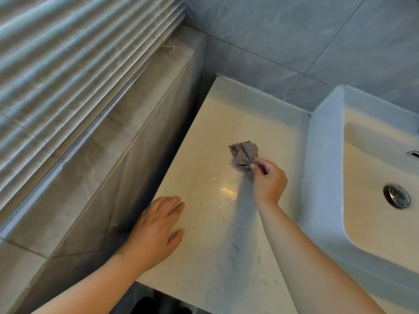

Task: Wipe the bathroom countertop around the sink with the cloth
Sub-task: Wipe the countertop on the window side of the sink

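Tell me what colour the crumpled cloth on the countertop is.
Plain dull greyish-brown; the crumpled fabric cloth shows best in the head view.

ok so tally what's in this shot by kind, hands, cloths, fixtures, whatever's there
hands: 2 (left hand, right hand)
cloth: 1
sink: 1
drain stopper: 1
countertop: 1
window blind: 1
total: 7
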Demonstrator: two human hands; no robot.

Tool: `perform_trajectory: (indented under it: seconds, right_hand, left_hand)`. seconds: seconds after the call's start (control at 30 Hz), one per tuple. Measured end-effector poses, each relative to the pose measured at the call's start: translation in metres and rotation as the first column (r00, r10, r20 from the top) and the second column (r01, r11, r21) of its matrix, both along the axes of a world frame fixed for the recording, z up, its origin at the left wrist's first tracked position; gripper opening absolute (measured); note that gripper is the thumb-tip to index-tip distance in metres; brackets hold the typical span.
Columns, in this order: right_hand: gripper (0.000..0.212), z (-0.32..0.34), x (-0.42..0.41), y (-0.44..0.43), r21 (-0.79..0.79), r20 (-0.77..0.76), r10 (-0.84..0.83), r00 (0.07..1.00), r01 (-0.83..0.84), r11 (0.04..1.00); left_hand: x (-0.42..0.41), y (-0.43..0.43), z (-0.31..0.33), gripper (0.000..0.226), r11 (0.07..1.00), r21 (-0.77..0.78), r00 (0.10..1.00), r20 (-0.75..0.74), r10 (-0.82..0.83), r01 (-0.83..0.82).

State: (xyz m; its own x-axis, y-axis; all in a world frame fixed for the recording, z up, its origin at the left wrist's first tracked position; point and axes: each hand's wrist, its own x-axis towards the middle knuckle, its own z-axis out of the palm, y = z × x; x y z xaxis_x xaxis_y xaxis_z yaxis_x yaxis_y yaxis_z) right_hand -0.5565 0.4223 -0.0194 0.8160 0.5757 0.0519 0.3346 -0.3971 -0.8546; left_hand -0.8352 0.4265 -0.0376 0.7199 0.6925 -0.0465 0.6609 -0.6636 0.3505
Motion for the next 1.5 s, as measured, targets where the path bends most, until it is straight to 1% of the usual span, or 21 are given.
perform_trajectory:
  seconds: [0.1, 0.23, 0.33, 0.47, 0.57, 0.63, 0.67, 0.8, 0.9, 1.0, 1.07, 1.17, 1.23, 1.33, 1.43, 1.5]
  right_hand:
    - [0.021, -0.012, -0.014, 0.002, -0.004, 0.019, 0.019, 1.0, -0.019, 1.0]
    - [0.022, -0.017, -0.04, -0.008, 0.001, 0.019, 0.116, 0.993, -0.116, 0.993]
    - [0.024, -0.02, -0.064, -0.021, 0.004, -0.003, 0.188, 0.982, -0.188, 0.982]
    - [0.028, -0.019, -0.096, -0.043, 0.011, -0.043, 0.271, 0.962, -0.271, 0.963]
    - [0.033, -0.01, -0.107, -0.054, 0.003, -0.137, 0.315, 0.939, -0.318, 0.948]
    - [0.031, 0.002, -0.1, -0.053, 0.024, -0.183, 0.309, 0.933, -0.31, 0.95]
    - [0.029, 0.008, -0.093, -0.048, 0.044, -0.168, 0.296, 0.94, -0.293, 0.955]
    - [0.021, 0.024, -0.058, -0.009, 0.088, -0.024, 0.203, 0.979, -0.2, 0.976]
    - [0.02, 0.016, -0.041, 0.023, 0.04, 0.005, 0.138, 0.99, -0.138, 0.99]
    - [0.023, -0.003, -0.044, 0.041, -0.014, 0.025, 0.139, 0.99, -0.139, 0.99]
    - [0.023, -0.01, -0.056, 0.043, -0.012, 0.022, 0.167, 0.986, -0.167, 0.986]
    - [0.022, -0.015, -0.075, 0.037, -0.004, 0.022, 0.248, 0.969, -0.248, 0.969]
    - [0.024, -0.016, -0.085, 0.029, -0.019, 0.059, 0.316, 0.947, -0.316, 0.949]
    - [0.026, -0.019, -0.1, 0.012, -0.046, 0.066, 0.399, 0.915, -0.396, 0.917]
    - [0.027, -0.016, -0.116, -0.01, -0.066, 0.018, 0.467, 0.884, -0.465, 0.883]
    - [0.027, -0.009, -0.123, -0.021, -0.091, -0.087, 0.494, 0.865, -0.501, 0.861]
  left_hand:
    - [0.0, 0.002, 0.0, 0.059, 1.0, -0.03, 0.999, 0.033, 0.008, -0.007]
    - [-0.006, 0.001, 0.002, 0.057, 0.996, -0.073, 0.991, 0.118, 0.064, -0.055]
    - [-0.016, 0.0, 0.006, 0.056, 0.99, -0.069, 0.986, 0.113, 0.126, -0.119]
    - [-0.029, -0.004, 0.004, 0.06, 0.981, -0.073, 0.979, 0.091, 0.184, -0.178]
    - [-0.036, -0.007, -0.001, 0.065, 0.977, -0.1, 0.978, 0.082, 0.194, -0.186]
    - [-0.04, -0.009, -0.004, 0.068, 0.978, -0.117, 0.98, 0.081, 0.182, -0.172]
    - [-0.041, -0.01, -0.005, 0.069, 0.978, -0.126, 0.981, 0.078, 0.176, -0.166]
    - [-0.041, -0.01, -0.004, 0.065, 0.978, -0.132, 0.982, 0.078, 0.173, -0.162]
    - [-0.04, -0.011, -0.001, 0.065, 0.976, -0.143, 0.98, 0.087, 0.177, -0.164]
    - [-0.041, -0.01, -0.002, 0.062, 0.973, -0.161, 0.977, 0.108, 0.186, -0.168]
    - [-0.041, -0.007, -0.003, 0.062, 0.966, -0.196, 0.975, 0.112, 0.191, -0.167]
    - [-0.042, -0.006, -0.002, 0.067, 0.955, -0.248, 0.972, 0.127, 0.198, -0.163]
    - [-0.044, -0.007, -0.001, 0.073, 0.932, -0.298, 0.957, 0.136, 0.255, -0.206]
    - [-0.049, -0.01, -0.001, 0.07, 0.9, -0.334, 0.927, 0.149, 0.344, -0.281]
    - [-0.056, -0.015, -0.001, 0.065, 0.863, -0.386, 0.902, 0.146, 0.406, -0.326]
    - [-0.061, -0.019, -0.002, 0.063, 0.841, -0.413, 0.889, 0.136, 0.437, -0.35]
